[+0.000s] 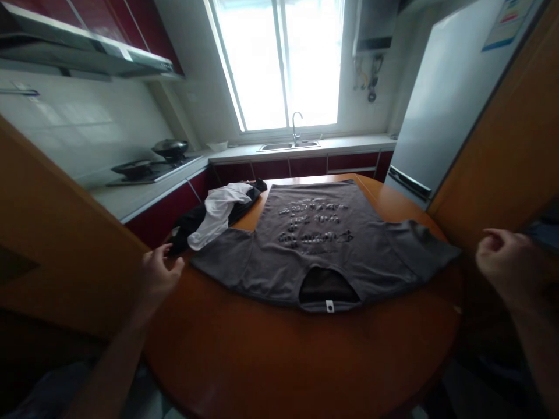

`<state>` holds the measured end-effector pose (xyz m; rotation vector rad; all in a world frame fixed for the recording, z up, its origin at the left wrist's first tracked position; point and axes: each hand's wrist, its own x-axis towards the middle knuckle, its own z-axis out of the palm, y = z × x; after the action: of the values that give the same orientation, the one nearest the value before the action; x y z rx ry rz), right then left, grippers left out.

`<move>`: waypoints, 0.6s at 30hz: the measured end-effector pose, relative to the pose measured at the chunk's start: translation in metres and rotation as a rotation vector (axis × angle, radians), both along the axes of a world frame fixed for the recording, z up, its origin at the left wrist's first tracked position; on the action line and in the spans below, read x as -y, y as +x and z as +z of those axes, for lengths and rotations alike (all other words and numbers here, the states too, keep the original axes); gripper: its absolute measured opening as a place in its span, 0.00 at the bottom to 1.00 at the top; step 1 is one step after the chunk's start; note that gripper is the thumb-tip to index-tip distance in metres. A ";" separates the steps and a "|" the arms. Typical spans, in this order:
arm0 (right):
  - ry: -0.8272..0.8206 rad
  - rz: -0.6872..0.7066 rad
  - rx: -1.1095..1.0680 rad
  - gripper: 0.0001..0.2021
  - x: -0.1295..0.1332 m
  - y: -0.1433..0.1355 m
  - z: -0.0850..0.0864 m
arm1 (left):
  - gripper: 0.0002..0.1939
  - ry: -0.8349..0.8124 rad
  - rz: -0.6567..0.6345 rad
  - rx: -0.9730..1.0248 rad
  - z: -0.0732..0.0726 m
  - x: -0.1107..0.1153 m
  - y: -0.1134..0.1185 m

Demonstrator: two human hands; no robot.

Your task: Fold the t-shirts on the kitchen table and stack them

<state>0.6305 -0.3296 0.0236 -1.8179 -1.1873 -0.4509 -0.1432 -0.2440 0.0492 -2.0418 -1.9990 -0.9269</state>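
Observation:
A dark grey T-shirt [279,270] lies spread flat on the round wooden table, neckline toward me and shiny dark lettering upward. A small white label shows at the collar. Left of the shirt, my left hand [161,272] hovers near the table edge with thumb and fingers apart, holding nothing. My right hand [502,256] is out past the right sleeve, its fingers loosely curled with a gap between thumb and index; nothing shows in it. Neither hand touches the shirt. Beside the left sleeve lies a pile with a white garment [220,209] over a black garment [190,221].
The wooden table [305,361] has a rounded edge. Behind it are a counter with a sink [288,146] and tap, a window, and a fridge [441,99] at right. Pans [170,148] stand on the stove at left. Wooden panels flank both sides.

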 end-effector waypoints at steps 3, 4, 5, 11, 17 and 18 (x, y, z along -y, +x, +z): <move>-0.107 0.312 -0.016 0.16 0.011 -0.068 0.015 | 0.20 -0.108 -0.287 0.070 0.011 0.028 0.064; -0.146 0.455 -0.009 0.13 0.014 -0.093 0.017 | 0.19 -0.195 -0.442 0.043 0.016 0.037 0.088; -0.197 0.615 0.032 0.12 0.016 -0.116 0.018 | 0.19 -0.264 -0.591 -0.005 0.020 0.046 0.111; -0.434 1.107 0.245 0.16 0.037 -0.197 -0.004 | 0.24 -0.370 -1.007 -0.268 0.011 0.074 0.192; -0.376 1.040 0.383 0.12 0.043 -0.202 -0.019 | 0.16 -0.214 -1.055 -0.387 -0.023 0.065 0.203; -0.369 1.040 0.400 0.11 0.043 -0.201 -0.018 | 0.16 -0.200 -1.064 -0.384 -0.024 0.064 0.202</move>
<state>0.4292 -0.3730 0.0052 -1.1455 -2.3920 0.0327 0.0592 -0.3075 0.0251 -3.1151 -0.7508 -0.3455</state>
